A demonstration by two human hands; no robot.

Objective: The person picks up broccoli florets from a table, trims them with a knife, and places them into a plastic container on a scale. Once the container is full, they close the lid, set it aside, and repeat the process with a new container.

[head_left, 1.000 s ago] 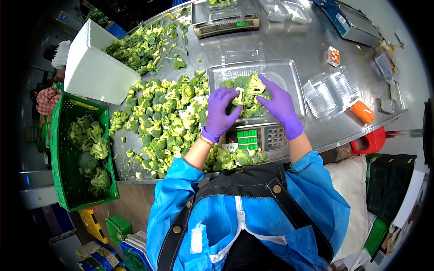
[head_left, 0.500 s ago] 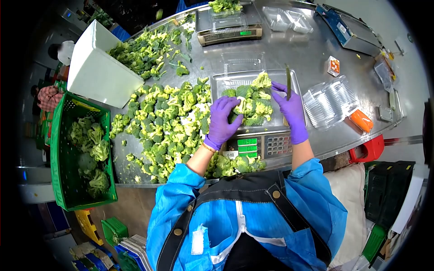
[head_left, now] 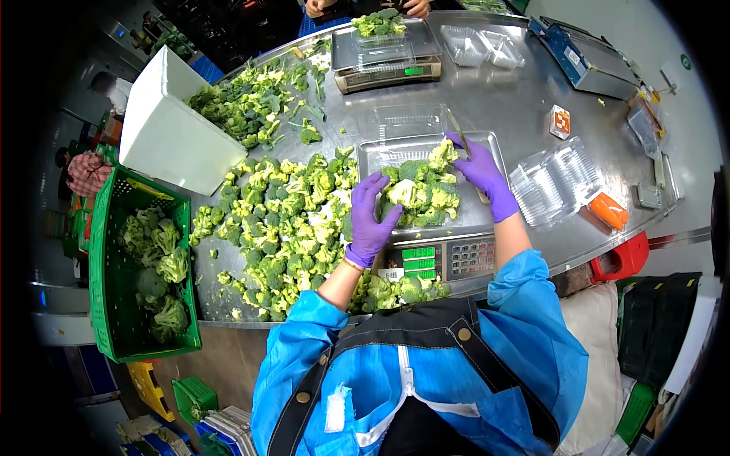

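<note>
Broccoli florets (head_left: pixel 414 194) fill a clear plastic clamshell box on the steel pan (head_left: pixel 498 148) of a digital scale (head_left: pixel 433 258). The box's transparent lid (head_left: pixel 411 118) is folded open toward the far side. My left hand (head_left: pixel 372 224), in a purple glove, is at the left side of the filled box, thumb and fingers apart, near the florets. At the right, my gloved right hand (head_left: pixel 484 176) has a thin-bladed knife (head_left: pixel 458 131) in its grip, blade pointing away, its fingertips beside the upper florets. Loose florets (head_left: pixel 293 216) are heaped left of the scale.
A green crate (head_left: pixel 144 346) with broccoli and a white bin (head_left: pixel 179 137) stand left. Empty clamshells (head_left: pixel 555 182), an orange-wrapped pack (head_left: pixel 607 210) and a small box (head_left: pixel 560 121) lie right. A second scale (head_left: pixel 388 74) and a co-worker's hands (head_left: pixel 417 7) are at the far edge.
The knife blade has swung to the left as my right hand turned. My left hand has drawn slightly back from the florets. A co-worker's hands have come into view at the far edge.
</note>
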